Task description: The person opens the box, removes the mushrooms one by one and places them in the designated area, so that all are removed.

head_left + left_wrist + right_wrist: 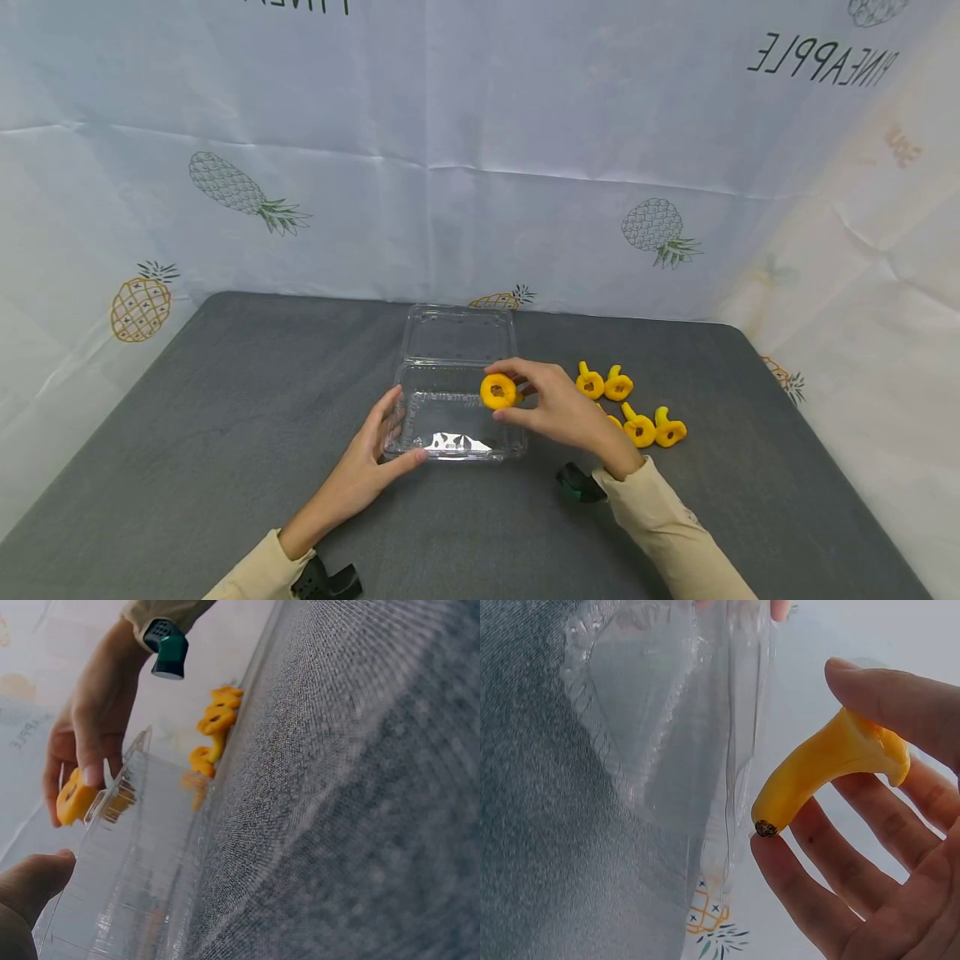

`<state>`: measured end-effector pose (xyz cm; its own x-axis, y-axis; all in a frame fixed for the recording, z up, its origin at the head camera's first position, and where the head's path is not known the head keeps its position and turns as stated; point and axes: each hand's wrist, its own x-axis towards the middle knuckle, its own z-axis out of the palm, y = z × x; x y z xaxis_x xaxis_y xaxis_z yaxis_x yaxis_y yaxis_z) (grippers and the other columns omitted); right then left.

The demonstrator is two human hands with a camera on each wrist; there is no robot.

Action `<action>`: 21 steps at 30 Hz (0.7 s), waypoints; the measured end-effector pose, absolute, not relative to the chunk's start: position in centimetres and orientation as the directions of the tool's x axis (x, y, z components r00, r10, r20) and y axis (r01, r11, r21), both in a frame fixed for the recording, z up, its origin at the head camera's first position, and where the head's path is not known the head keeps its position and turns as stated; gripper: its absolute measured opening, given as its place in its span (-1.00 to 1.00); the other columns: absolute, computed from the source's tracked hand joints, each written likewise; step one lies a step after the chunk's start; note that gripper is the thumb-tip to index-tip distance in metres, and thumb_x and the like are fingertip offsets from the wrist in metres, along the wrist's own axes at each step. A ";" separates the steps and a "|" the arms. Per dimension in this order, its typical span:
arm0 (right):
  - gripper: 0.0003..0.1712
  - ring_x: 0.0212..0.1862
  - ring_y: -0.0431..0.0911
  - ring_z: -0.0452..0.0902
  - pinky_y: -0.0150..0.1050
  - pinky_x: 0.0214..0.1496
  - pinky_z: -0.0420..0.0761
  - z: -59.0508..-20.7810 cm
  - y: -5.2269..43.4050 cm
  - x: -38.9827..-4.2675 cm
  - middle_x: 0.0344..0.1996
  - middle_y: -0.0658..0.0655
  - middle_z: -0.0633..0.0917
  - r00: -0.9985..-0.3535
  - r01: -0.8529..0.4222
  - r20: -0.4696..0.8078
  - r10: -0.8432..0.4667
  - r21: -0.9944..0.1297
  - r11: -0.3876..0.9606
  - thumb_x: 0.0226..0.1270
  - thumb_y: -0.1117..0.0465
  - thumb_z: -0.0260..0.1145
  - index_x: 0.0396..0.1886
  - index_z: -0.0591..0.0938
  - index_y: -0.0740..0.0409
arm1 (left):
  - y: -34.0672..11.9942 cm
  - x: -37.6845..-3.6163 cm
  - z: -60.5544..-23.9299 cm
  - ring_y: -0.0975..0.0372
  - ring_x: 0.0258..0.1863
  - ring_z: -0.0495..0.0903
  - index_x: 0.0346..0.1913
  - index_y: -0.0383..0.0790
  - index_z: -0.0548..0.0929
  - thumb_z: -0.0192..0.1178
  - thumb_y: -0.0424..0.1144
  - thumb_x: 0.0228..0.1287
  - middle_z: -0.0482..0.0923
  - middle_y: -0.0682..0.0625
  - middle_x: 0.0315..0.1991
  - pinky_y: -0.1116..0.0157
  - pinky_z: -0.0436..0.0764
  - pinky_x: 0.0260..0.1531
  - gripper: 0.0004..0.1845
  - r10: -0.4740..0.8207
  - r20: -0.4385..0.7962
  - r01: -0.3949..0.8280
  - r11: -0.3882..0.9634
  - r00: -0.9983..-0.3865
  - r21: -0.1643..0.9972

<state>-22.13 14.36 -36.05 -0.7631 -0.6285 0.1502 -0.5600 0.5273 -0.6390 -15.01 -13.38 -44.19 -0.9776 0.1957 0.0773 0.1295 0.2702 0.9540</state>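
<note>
Above the right side of a clear plastic clamshell box (450, 417), my right hand (558, 408) holds a yellow chanterelle mushroom (497, 391) between thumb and fingers. Its curved stem with a dark tip shows in the right wrist view, where the mushroom (817, 761) lies across the fingers. The box stands with its lid (459, 335) folded back, away from me. My left hand (367, 462) rests against the box's near left corner, fingers extended along the left side and the thumb at the front rim. In the left wrist view only the left thumb (37, 881) shows, beside the rim.
Several more yellow mushrooms (639, 431) lie on the grey tabletop (225, 433), right of the box; the right hand partly covers one. A white pineapple-print cloth (450, 208) hangs behind the table. Dark devices (326, 581) sit at both wrists.
</note>
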 end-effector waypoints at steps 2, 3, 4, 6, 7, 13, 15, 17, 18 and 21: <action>-0.37 -0.03 -0.12 0.65 -0.24 0.04 0.71 -36.0 14.6 -22.1 0.01 0.02 0.69 -0.762 -0.562 0.150 -0.629 -0.635 0.530 0.18 0.21 0.51 0.26 0.53 0.10 | -13.4 -15.0 -44.2 -0.20 0.54 0.03 0.59 -0.12 -0.11 0.35 -0.14 0.30 -0.16 -0.26 0.60 -0.12 0.18 0.48 0.00 0.198 0.081 0.134 0.269 -0.977 0.954; -0.37 -0.03 -0.12 0.65 -0.24 0.04 0.71 -36.0 14.7 -22.2 0.01 0.02 0.69 -0.763 -0.562 0.148 -0.629 -0.633 0.532 0.18 0.21 0.51 0.26 0.53 0.09 | -13.4 -15.0 -44.2 -0.20 0.54 0.03 0.59 -0.12 -0.11 0.35 -0.14 0.30 -0.16 -0.26 0.60 -0.13 0.18 0.48 0.00 0.199 0.083 0.135 0.267 -0.976 0.954; -0.37 -0.02 -0.12 0.65 -0.24 0.04 0.71 -36.0 14.9 -22.2 0.01 0.02 0.69 -0.764 -0.561 0.147 -0.629 -0.632 0.534 0.18 0.21 0.51 0.26 0.53 0.09 | -13.4 -15.0 -44.3 -0.20 0.54 0.03 0.59 -0.12 -0.11 0.34 -0.14 0.30 -0.16 -0.26 0.60 -0.14 0.18 0.48 0.00 0.201 0.084 0.137 0.267 -0.976 0.954; -0.37 -0.02 -0.12 0.65 -0.24 0.05 0.71 -35.9 15.1 -22.2 0.01 0.01 0.69 -0.768 -0.557 0.142 -0.624 -0.629 0.542 0.18 0.20 0.51 0.26 0.53 0.08 | -13.4 -15.0 -44.3 -0.21 0.54 0.03 0.59 -0.12 -0.12 0.34 -0.14 0.30 -0.17 -0.26 0.60 -0.16 0.18 0.48 0.00 0.203 0.086 0.140 0.265 -0.975 0.954; -0.37 -0.02 -0.12 0.65 -0.23 0.06 0.71 -35.9 15.3 -22.2 0.01 0.01 0.69 -0.771 -0.555 0.140 -0.622 -0.629 0.545 0.18 0.19 0.51 0.26 0.53 0.08 | -13.4 -15.0 -44.3 -0.21 0.54 0.03 0.59 -0.12 -0.12 0.34 -0.14 0.31 -0.17 -0.26 0.60 -0.17 0.17 0.48 0.00 0.204 0.087 0.141 0.265 -0.975 0.954; -0.36 0.02 -0.09 0.64 -0.13 0.12 0.69 -35.6 16.2 -22.1 0.04 0.00 0.69 -0.796 -0.526 0.134 -0.590 -0.634 0.567 0.17 0.20 0.52 0.26 0.52 0.09 | -13.4 -15.0 -44.2 -0.21 0.54 0.02 0.60 -0.08 -0.11 0.34 -0.15 0.31 -0.17 -0.25 0.60 -0.17 0.17 0.48 -0.01 0.205 0.080 0.134 0.263 -0.976 0.955; -0.35 0.03 -0.08 0.64 -0.10 0.13 0.68 -35.5 16.6 -22.1 0.04 0.01 0.69 -0.803 -0.524 0.139 -0.580 -0.628 0.575 0.16 0.21 0.52 0.26 0.52 0.11 | -13.4 -15.0 -44.2 -0.21 0.55 0.02 0.60 -0.08 -0.11 0.33 -0.15 0.31 -0.17 -0.25 0.60 -0.17 0.17 0.48 -0.01 0.206 0.079 0.133 0.260 -0.975 0.956; -0.36 0.02 -0.06 0.65 -0.06 0.13 0.68 -35.4 17.0 -22.1 0.05 0.02 0.69 -0.808 -0.524 0.147 -0.571 -0.622 0.582 0.16 0.21 0.52 0.24 0.53 0.13 | -13.4 -15.0 -44.2 -0.21 0.55 0.02 0.60 -0.08 -0.12 0.33 -0.15 0.31 -0.17 -0.25 0.60 -0.17 0.17 0.48 -0.01 0.208 0.080 0.133 0.260 -0.975 0.956; -0.37 0.02 -0.05 0.65 -0.05 0.13 0.68 -35.3 17.2 -22.1 0.05 0.03 0.69 -0.809 -0.526 0.150 -0.568 -0.616 0.586 0.16 0.21 0.53 0.24 0.54 0.14 | -13.4 -15.0 -44.3 -0.21 0.55 0.02 0.60 -0.08 -0.12 0.33 -0.15 0.31 -0.16 -0.25 0.60 -0.18 0.17 0.48 -0.01 0.208 0.082 0.136 0.259 -0.975 0.956; -0.38 0.02 -0.04 0.66 -0.01 0.12 0.68 -35.2 17.8 -22.2 0.05 0.04 0.70 -0.819 -0.520 0.151 -0.554 -0.605 0.604 0.15 0.22 0.53 0.22 0.55 0.14 | -13.5 -15.0 -44.3 -0.20 0.55 0.02 0.60 -0.09 -0.12 0.34 -0.15 0.31 -0.16 -0.25 0.60 -0.17 0.18 0.48 0.00 0.208 0.085 0.139 0.260 -0.974 0.956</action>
<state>-22.16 17.76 -35.17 -0.8189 -0.5539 0.1507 -0.5196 0.6038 -0.6045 -15.00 -13.46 -44.30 -0.9744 0.2081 0.0854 0.1392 0.2599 0.9555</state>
